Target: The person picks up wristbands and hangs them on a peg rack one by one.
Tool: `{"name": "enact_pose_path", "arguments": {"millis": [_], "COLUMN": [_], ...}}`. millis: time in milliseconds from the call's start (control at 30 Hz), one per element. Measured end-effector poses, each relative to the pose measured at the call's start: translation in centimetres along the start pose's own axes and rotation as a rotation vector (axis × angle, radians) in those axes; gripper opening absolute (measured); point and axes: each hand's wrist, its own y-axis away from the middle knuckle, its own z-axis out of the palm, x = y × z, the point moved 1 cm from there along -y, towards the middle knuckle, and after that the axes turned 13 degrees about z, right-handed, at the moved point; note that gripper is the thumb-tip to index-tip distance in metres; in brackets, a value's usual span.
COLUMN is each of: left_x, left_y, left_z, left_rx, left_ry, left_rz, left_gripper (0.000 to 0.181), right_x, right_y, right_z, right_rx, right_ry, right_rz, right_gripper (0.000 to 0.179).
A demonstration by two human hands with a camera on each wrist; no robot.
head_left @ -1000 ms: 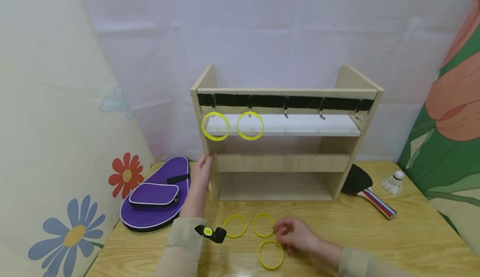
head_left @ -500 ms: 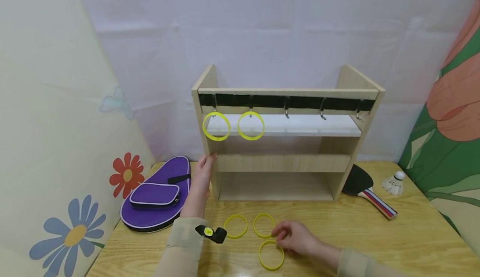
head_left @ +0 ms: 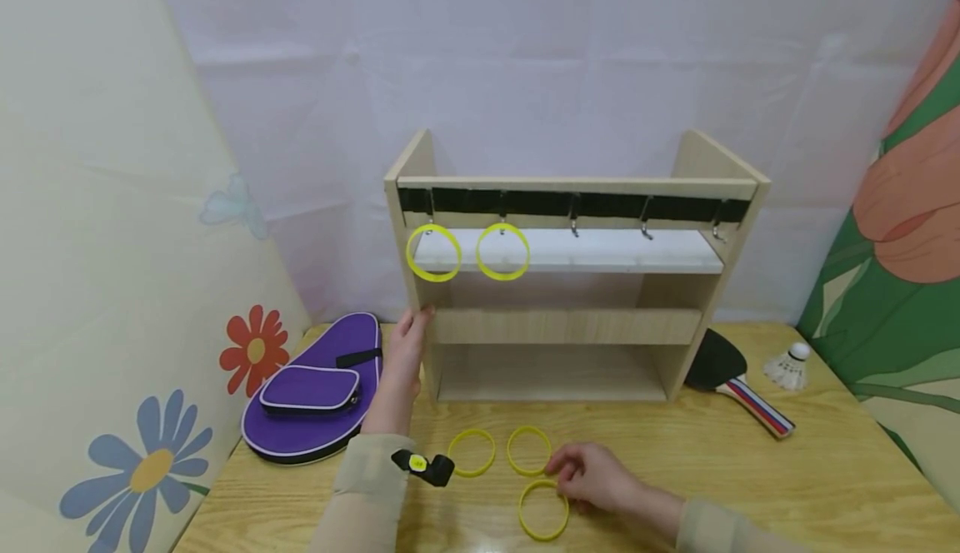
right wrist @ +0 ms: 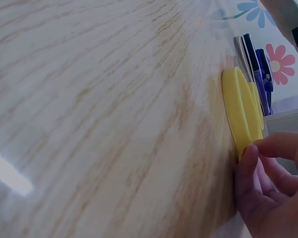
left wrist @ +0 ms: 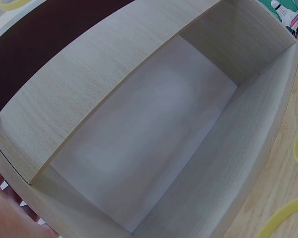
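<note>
My left hand (head_left: 408,341) grips the left side panel of a small wooden shelf (head_left: 566,326); in the left wrist view its fingers (left wrist: 12,208) lie outside the panel, with the thumb on the front edge. On the table, my right hand (head_left: 596,476) pinches the edge of the nearest yellow ring (head_left: 543,510) between thumb and finger, as the right wrist view shows. Behind it lie two more yellow rings, one on the left (head_left: 472,453) and one nearer the hand (head_left: 529,451). From the shelf's two leftmost hooks hang a yellow ring (head_left: 410,260) and another ring (head_left: 480,263).
Three metal hooks on the black strip (head_left: 607,204) carry nothing. A purple paddle case (head_left: 300,436) lies left of the shelf. To the right are a table tennis paddle (head_left: 716,361) and a shuttlecock (head_left: 786,367). A white cloth (head_left: 562,62) hangs behind.
My right hand's fingers have drawn slightly down onto the edge of the nearest ring. My left hand stays on the shelf's side, and the rings have barely moved.
</note>
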Motion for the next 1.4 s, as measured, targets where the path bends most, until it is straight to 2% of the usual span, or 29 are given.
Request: {"name": "enact_pose_path", "arguments": {"millis": [567,767,1100,1400], "left_x": [0.4,0.3,0.1,-0.1], "left_y": [0.1,0.1,0.0,-0.1], "left_z": [0.1,0.1,0.1,0.2], "left_rx": [0.004,0.006,0.014,0.024], "left_ry": [0.009,0.011,0.008,0.004], "left_rz": [-0.009,-0.007,0.001,0.011], "left_gripper": [0.054,0.053,0.052,0.05], "right_x": [-0.8,-1.6,-3.2,-5.0], "right_y": [0.3,0.5,0.8,1.4], "right_z": [-1.8,-2.9,-4.9,-6.5], "right_rx": [-0.009,0.009,0.028,0.072], "right_ry": [-0.038,-0.096,-0.197,-0.215], "right_rz": [0.014,0.038,0.026,0.002], "right_gripper": [0.026,0.03,0.036,0.036]}}
